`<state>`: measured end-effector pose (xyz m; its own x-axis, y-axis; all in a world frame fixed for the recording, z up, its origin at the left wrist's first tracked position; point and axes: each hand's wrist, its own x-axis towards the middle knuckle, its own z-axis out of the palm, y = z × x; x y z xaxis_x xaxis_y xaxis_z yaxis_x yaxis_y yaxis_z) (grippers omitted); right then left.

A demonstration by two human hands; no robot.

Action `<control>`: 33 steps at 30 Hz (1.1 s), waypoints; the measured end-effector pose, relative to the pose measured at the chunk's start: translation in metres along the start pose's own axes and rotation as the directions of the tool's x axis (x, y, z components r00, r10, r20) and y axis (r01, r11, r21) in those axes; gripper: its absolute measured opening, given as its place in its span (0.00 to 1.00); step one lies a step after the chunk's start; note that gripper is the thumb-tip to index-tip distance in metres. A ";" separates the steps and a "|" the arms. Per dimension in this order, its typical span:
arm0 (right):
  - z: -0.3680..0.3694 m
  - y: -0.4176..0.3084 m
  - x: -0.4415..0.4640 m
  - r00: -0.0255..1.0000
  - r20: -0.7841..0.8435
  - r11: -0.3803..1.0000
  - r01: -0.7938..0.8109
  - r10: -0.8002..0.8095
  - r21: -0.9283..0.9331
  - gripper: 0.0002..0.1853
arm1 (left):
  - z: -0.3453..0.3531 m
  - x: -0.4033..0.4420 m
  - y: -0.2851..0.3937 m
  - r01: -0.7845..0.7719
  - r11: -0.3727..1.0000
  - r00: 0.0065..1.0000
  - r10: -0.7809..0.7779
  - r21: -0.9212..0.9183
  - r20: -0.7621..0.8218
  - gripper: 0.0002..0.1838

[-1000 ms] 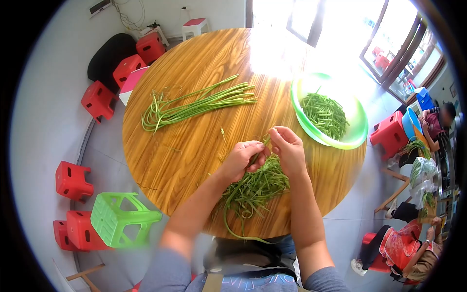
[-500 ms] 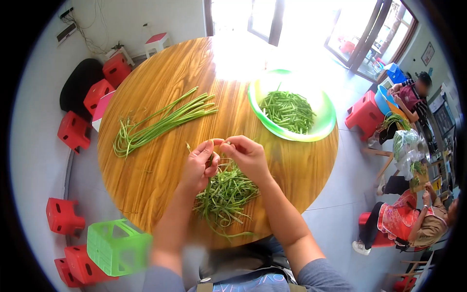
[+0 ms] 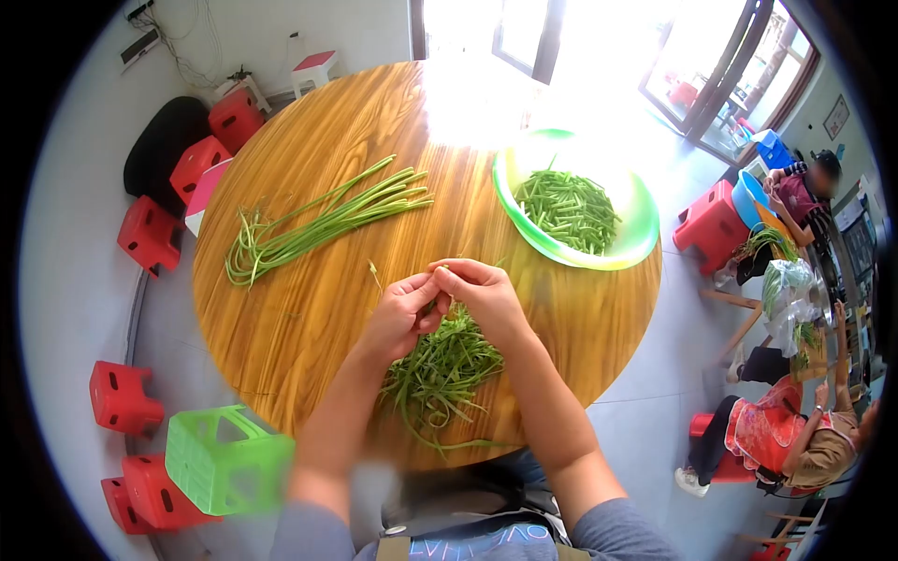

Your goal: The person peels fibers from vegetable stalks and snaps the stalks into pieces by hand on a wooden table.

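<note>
My left hand (image 3: pixel 400 313) is closed in a pinch around a garlic scape, whose thin pale tip (image 3: pixel 375 272) sticks out beyond the knuckles. Pressed against it, my right hand (image 3: pixel 486 297) pinches the same stem at the fingertips; most of the stem is hidden by the fingers. Below both hands lies a loose heap of thin green trimmings (image 3: pixel 444 365). Long whole garlic scapes (image 3: pixel 332 220) lie in a bundle at the left. To the right, a green-and-white bowl (image 3: pixel 645 201) holds short cut pieces (image 3: pixel 568 213).
The round wooden table (image 3: pixel 281 341) fills the middle. Red stools (image 3: pixel 126 397) and a green stool (image 3: pixel 224 463) stand at the left. On the right, one person (image 3: pixel 804 192) works by a blue basin (image 3: pixel 750 196); another, in a red apron (image 3: pixel 762 421), sits nearer.
My hands have come together, with the right fingertips now against the left. The view has shifted slightly. The seated person in the apron has stretched an arm out.
</note>
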<state>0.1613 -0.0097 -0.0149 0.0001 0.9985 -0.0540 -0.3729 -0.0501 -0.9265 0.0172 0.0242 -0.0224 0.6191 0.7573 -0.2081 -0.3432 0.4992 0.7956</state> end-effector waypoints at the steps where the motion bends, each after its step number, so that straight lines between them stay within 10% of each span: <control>1: -0.002 0.000 0.002 1.000 -0.021 0.999 0.001 0.000 0.044 0.11 | 0.001 -0.001 0.001 0.016 1.000 1.000 -0.016 -0.004 0.007 0.13; 4: -0.006 0.002 0.005 0.987 -0.140 0.993 0.093 -0.081 0.076 0.13 | 0.013 -0.015 0.018 0.087 0.996 0.994 -0.088 0.006 0.070 0.13; 9: -0.028 0.004 0.015 0.787 -0.483 0.840 0.081 -0.384 -0.536 0.19 | 0.004 -0.016 0.021 0.073 0.997 0.995 -0.073 0.009 0.068 0.12; 13: -0.047 0.040 0.031 0.680 -0.123 0.073 -0.102 -0.723 -0.992 0.21 | -0.002 -0.017 0.025 -0.006 0.989 1.000 0.007 -0.146 0.009 0.13; 17: -0.017 0.017 0.011 0.939 0.327 0.557 0.330 -0.110 -0.762 0.17 | -0.007 -0.017 0.027 -0.012 0.988 0.998 0.021 -0.157 0.057 0.13; 18: -0.005 0.001 0.002 0.974 0.193 0.653 0.072 0.116 -0.754 0.14 | -0.003 -0.021 0.029 -0.027 0.991 0.998 0.033 -0.131 0.047 0.13; 22: -0.010 0.012 0.011 0.941 -0.091 0.816 0.232 -0.327 -0.529 0.11 | -0.005 -0.016 0.026 -0.025 0.999 0.999 0.026 -0.039 0.045 0.13; 26: -0.016 0.010 0.014 0.943 -0.190 0.889 0.170 -0.271 -0.426 0.13 | -0.007 -0.008 0.016 0.004 1.000 0.997 -0.002 -0.031 0.071 0.12; 29: -0.002 0.000 0.008 0.977 -0.195 0.987 0.110 -0.085 0.120 0.14 | -0.002 -0.007 0.014 0.036 0.999 0.998 -0.036 0.017 0.044 0.11; 33: -0.018 0.009 0.011 0.989 -0.086 0.985 0.126 -0.116 0.115 0.11 | 0.003 -0.005 0.010 0.033 0.987 0.999 -0.036 0.155 0.016 0.11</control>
<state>0.1750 0.0004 -0.0301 0.1235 0.9921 0.0221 -0.4741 0.0786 -0.8769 0.0127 0.0236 -0.0119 0.6423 0.7319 -0.2277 -0.2087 0.4528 0.8668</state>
